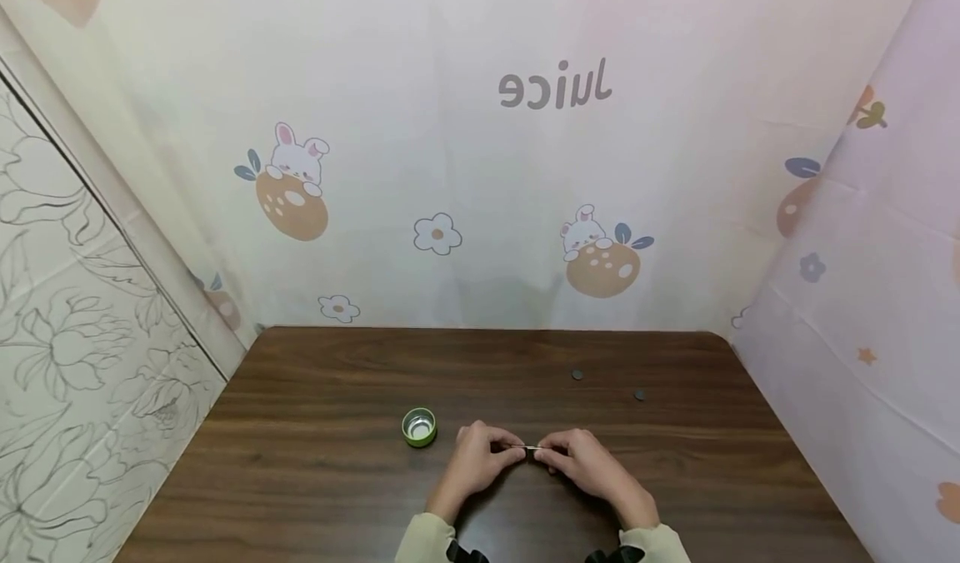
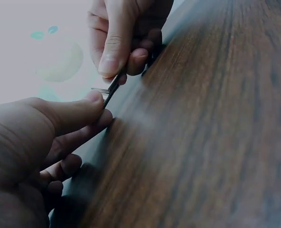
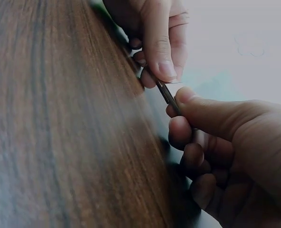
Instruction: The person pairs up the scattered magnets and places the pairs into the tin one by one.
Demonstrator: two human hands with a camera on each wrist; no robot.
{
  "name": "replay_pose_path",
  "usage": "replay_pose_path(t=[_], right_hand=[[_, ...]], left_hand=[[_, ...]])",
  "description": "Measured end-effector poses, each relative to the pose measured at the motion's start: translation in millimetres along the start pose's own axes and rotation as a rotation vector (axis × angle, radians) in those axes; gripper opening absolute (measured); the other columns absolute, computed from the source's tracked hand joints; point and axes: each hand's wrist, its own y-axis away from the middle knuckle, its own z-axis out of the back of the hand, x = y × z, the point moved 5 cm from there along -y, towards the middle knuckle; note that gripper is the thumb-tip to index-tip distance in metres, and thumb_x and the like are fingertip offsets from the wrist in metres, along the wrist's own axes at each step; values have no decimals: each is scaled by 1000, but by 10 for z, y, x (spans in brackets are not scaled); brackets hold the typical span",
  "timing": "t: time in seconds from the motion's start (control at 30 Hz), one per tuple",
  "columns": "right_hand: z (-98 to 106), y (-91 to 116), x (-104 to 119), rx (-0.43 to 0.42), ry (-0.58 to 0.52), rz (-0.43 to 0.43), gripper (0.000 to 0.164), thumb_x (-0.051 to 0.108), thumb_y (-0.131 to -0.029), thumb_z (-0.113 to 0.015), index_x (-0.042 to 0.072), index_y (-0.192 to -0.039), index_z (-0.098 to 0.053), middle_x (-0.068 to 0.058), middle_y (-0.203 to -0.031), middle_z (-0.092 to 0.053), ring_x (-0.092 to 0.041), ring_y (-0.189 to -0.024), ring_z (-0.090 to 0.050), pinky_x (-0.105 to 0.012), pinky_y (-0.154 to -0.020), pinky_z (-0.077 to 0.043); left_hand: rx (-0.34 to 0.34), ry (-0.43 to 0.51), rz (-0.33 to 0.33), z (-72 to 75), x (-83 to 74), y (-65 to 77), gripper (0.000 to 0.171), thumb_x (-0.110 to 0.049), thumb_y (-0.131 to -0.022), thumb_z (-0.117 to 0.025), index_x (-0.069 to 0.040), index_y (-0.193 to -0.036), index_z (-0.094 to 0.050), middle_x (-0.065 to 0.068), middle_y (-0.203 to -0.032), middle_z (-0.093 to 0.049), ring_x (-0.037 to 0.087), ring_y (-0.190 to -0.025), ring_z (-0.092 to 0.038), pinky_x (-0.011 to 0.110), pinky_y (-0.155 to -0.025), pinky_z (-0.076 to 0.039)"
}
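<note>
Both hands meet just above the table. My left hand (image 1: 476, 460) pinches one end of a thin dark flat piece (image 2: 113, 89) between thumb and fingers. At its other end, my right hand (image 1: 590, 465) grips it the same way. The fingertips of the two hands are a short gap apart. A thin light sliver (image 2: 100, 90) juts out from the dark piece in the left wrist view. Seen edge-on and mostly covered by fingers, the piece is of a kind I cannot tell. Left of the left hand stands a small round green tin (image 1: 419, 441) with a silvery inside.
Two small dark discs (image 1: 577, 375) lie apart on the wooden table (image 1: 315, 463), beyond the right hand. A printed curtain (image 1: 450, 155) hangs behind the table's far edge, with further cloth at both sides.
</note>
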Motion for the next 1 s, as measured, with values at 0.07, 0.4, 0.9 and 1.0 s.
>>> replay_pose_path(t=[0.07,0.4,0.9,1.0], right_hand=[[3,2,-6,-6,-6,-15,22,33,-103,-63,18,-96,-77,7,-72,-64,-1,-60,-52,-24,-59,-45],[-4,2,-6,-29,-14,-56,22,34,-101,-66,19,-92,-78,7,-70,-65,-2,-58,-52,-23,-57,-44],[-48,-4,19,-47,-19,-36,20,35,-100,-67,20,-94,-79,8,-72,-67,-1,-61,-54,-23,-59,-46],[-64,-13,16,-51,-11,-32,19,36,-99,-68,21,-94,-78,9,-72,-67,-1,-62,-55,-22,-60,-47]], left_hand=[[1,1,5,0,1,7,7,-38,-91,-79,-32,-92,-83,-25,-82,-75,-5,-86,-66,46,-101,-41],[38,28,54,10,36,37,8,-35,-90,-80,-31,-95,-84,-22,-89,-76,1,-91,-57,43,-99,-38],[61,31,0,-10,20,29,13,-30,-86,-82,-26,-97,-85,-20,-87,-78,-2,-95,-65,48,-103,-35],[65,35,19,-15,28,33,13,-30,-84,-84,-26,-96,-85,-20,-87,-78,-2,-92,-59,45,-102,-34]])
